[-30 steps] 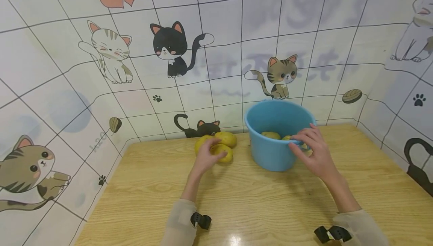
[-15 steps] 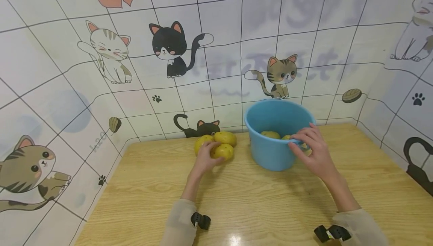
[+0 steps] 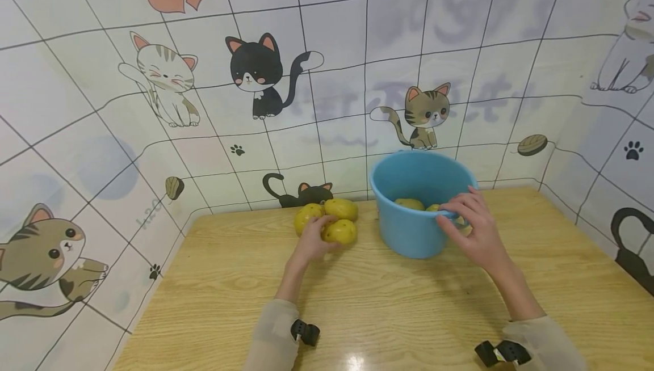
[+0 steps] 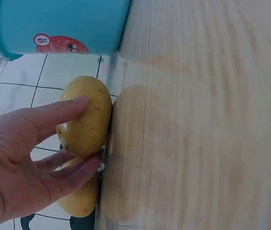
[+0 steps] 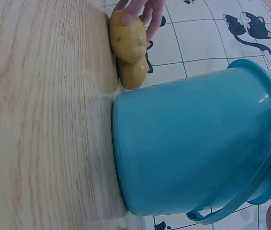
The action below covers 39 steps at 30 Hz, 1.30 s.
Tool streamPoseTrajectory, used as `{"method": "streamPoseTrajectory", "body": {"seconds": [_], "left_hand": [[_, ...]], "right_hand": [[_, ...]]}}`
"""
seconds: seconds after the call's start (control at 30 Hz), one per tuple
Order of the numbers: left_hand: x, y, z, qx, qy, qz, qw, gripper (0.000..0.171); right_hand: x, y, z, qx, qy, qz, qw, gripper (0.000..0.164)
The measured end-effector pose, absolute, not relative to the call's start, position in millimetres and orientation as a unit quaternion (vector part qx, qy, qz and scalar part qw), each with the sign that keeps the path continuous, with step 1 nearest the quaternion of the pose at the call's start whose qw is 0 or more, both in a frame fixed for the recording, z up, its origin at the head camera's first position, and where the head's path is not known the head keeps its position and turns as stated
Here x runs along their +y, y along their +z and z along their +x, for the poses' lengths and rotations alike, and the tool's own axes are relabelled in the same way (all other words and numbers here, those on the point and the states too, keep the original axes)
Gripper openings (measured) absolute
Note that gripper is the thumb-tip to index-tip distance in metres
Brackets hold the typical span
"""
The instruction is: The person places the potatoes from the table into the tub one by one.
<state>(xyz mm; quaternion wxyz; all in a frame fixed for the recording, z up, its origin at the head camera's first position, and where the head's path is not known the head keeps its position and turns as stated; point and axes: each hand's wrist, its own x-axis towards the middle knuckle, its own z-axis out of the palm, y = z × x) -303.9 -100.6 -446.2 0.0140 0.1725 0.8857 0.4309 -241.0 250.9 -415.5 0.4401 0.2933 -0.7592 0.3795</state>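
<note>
My left hand (image 3: 313,241) pinches the front potato (image 3: 342,232) between thumb and fingers. The left wrist view shows the thumb lying across this yellow, speckled potato (image 4: 85,120), which is at the table surface. Two more potatoes stand close by: one to the left (image 3: 304,216), one behind (image 3: 343,209). With fingers over the rim and thumb outside, my right hand (image 3: 475,232) grips the near right edge of a light blue bucket (image 3: 409,235). Inside the bucket are potatoes (image 3: 410,204), partly hidden by its wall and my fingers.
The wooden table (image 3: 225,280) meets a wall (image 3: 342,36) printed with cats right behind the potatoes and bucket. A curved handle (image 5: 250,191) hangs down the bucket's side. A red sticker (image 4: 61,44) shows on the bucket.
The front potato has shifted slightly to the right and towards me, with my left hand moving along with it. My right hand and the bucket stay in place.
</note>
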Motion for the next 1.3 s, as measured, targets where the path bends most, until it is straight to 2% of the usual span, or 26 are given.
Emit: {"method": "streamPoseTrajectory", "body": {"seconds": [0.53,0.9,1.1,1.3], "left_hand": [[-102.1,-450.3,-304.7,0.873,0.464,0.153,-0.007,0.065],[-97.7,-442.8,-302.3,0.84,0.517,0.152,-0.065,0.061],[-91.3,-430.6,-296.0,0.822,0.548,0.134,-0.078,0.061],[-84.2,-416.0,-289.8,0.818,0.55,0.122,-0.114,0.059]], "right_hand": [[250.8,-416.9,-241.1,-0.755,0.383,0.294,0.444,0.045],[251.1,-414.8,-239.8,-0.759,0.383,0.292,0.439,0.042],[251.1,-414.5,-239.1,-0.76,0.384,0.292,0.437,0.04],[251.0,-415.2,-240.4,-0.759,0.382,0.292,0.44,0.042]]}}
